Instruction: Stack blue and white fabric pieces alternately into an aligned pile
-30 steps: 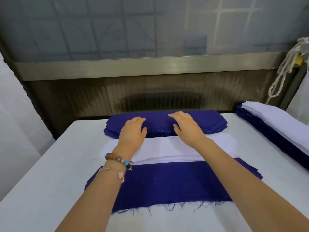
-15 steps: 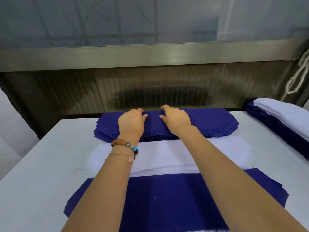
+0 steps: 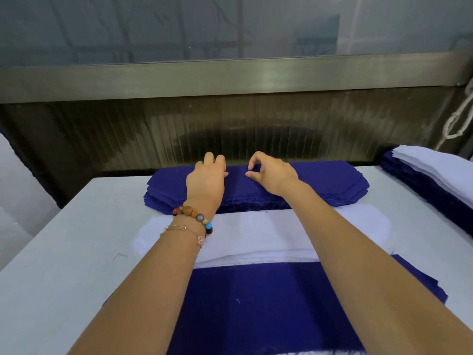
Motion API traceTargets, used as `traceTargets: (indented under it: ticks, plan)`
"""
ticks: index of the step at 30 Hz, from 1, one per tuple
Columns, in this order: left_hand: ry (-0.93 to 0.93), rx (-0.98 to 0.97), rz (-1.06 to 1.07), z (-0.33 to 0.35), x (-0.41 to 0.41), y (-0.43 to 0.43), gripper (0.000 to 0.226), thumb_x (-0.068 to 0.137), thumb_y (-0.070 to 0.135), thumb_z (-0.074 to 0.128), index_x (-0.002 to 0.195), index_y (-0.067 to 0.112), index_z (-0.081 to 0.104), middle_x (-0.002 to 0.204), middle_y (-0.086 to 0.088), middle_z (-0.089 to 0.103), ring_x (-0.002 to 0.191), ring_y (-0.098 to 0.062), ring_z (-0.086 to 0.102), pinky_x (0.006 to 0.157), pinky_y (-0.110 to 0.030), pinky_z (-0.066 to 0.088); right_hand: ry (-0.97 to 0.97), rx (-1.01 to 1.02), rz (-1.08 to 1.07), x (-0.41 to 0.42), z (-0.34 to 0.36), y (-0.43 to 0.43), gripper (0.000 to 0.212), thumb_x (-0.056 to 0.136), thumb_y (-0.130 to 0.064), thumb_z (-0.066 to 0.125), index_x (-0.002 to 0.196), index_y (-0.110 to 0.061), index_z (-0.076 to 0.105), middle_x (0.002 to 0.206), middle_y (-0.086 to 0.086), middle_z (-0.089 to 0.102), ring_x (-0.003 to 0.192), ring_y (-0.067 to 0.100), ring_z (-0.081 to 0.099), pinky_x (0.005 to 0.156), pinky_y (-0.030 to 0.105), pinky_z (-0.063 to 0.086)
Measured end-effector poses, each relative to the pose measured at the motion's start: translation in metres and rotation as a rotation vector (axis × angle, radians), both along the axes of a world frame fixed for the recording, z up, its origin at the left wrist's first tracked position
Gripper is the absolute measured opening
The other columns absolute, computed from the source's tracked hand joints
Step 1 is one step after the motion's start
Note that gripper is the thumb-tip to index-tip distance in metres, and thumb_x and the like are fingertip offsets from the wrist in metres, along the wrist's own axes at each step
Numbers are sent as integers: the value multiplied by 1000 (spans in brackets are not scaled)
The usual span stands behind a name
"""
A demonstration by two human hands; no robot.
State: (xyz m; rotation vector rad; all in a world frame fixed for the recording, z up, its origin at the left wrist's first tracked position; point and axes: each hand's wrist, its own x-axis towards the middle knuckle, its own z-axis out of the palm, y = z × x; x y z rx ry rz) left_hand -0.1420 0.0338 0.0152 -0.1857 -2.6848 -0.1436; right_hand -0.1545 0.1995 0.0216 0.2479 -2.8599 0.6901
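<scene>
A thick stack of blue fabric pieces (image 3: 332,180) lies at the far edge of the white table (image 3: 64,252). My left hand (image 3: 207,180) rests flat on its top near the middle, fingers reaching the far edge. My right hand (image 3: 271,175) sits just to the right, its arched forefinger and thumb pinching the top blue piece. Nearer to me is a stack of white fabric pieces (image 3: 256,234). Nearest of all lies a pile topped with a blue piece (image 3: 256,303), partly hidden by my forearms.
Another pile of white pieces over blue ones (image 3: 435,175) lies along the table's right edge. A dark ribbed wall panel (image 3: 230,129) with a metal rail rises straight behind the table. A white cord (image 3: 458,121) hangs at the far right.
Both hands have slid farther across the blue stack toward its far edge. My right forefinger has arched up to meet the thumb in a pinch.
</scene>
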Motion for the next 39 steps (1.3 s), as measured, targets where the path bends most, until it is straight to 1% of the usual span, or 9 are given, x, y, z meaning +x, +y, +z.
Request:
traceTargets:
  ticks: [5, 13, 18, 21, 25, 29, 31, 34, 39]
  plan:
    - [55, -43, -42, -4, -2, -1, 24, 102, 28, 44, 122, 16, 48, 122, -4, 51, 111, -22, 46, 84, -33, 41, 14, 142, -79, 2, 1, -10, 25, 94, -46, 52, 105, -25, 47, 93, 0, 61, 80, 18, 57, 62, 29, 43]
    - [75, -143, -52, -8, -5, -2, 31, 101, 35, 43, 124, 15, 49, 122, -5, 47, 113, -22, 42, 93, -33, 37, -75, 143, -99, 3, 5, -15, 25, 94, -45, 52, 104, -22, 54, 101, 3, 64, 85, 18, 57, 73, 31, 48]
    - [141, -261, -42, -6, -6, -3, 35, 103, 38, 35, 120, 11, 50, 117, -7, 50, 106, -22, 45, 91, -34, 37, -17, 145, -117, 2, -2, -14, 27, 93, -47, 53, 104, -22, 54, 100, 3, 66, 82, 17, 58, 66, 29, 45]
    - [188, -244, -86, -7, -3, -3, 31, 103, 36, 34, 111, 11, 51, 106, -7, 57, 98, -22, 52, 88, -35, 40, 63, 104, -86, 2, -7, -11, 35, 93, -44, 55, 121, -27, 43, 100, 0, 64, 78, 15, 55, 60, 28, 40]
    - [143, -176, -194, -4, 0, -3, 20, 103, 31, 37, 101, 15, 48, 91, -2, 60, 87, -18, 56, 86, -33, 40, 85, 91, -22, 0, -8, -7, 40, 95, -41, 53, 132, -35, 41, 108, -3, 64, 95, 19, 60, 64, 29, 39]
    - [28, 89, -278, -3, 2, -4, 10, 103, 27, 38, 97, 21, 42, 91, 2, 53, 79, -13, 50, 73, -27, 38, 89, 5, 20, -1, -10, -4, 25, 94, -34, 57, 117, -29, 46, 85, -8, 55, 84, 15, 57, 62, 27, 38]
    - [-80, 264, -325, -2, 0, -8, 13, 102, 28, 42, 114, 24, 45, 99, 4, 54, 91, -12, 50, 82, -29, 41, 94, -23, 30, -1, -10, -2, 22, 94, -31, 59, 111, -28, 46, 80, -9, 52, 78, 13, 54, 60, 26, 38]
    - [-171, 177, -357, 3, -5, -12, 37, 99, 32, 47, 136, 27, 43, 121, 6, 48, 118, -13, 39, 102, -37, 28, 112, -42, 44, -1, -11, 0, 18, 93, -27, 59, 107, -30, 48, 77, -12, 49, 74, 9, 51, 55, 22, 34]
    - [-229, 87, -356, 14, -7, -8, 21, 98, 44, 47, 109, 27, 50, 117, 5, 44, 112, -13, 38, 106, -41, 27, 167, -58, 16, 2, -16, 0, 14, 93, -30, 59, 107, -31, 55, 70, -15, 47, 69, 6, 49, 52, 20, 32]
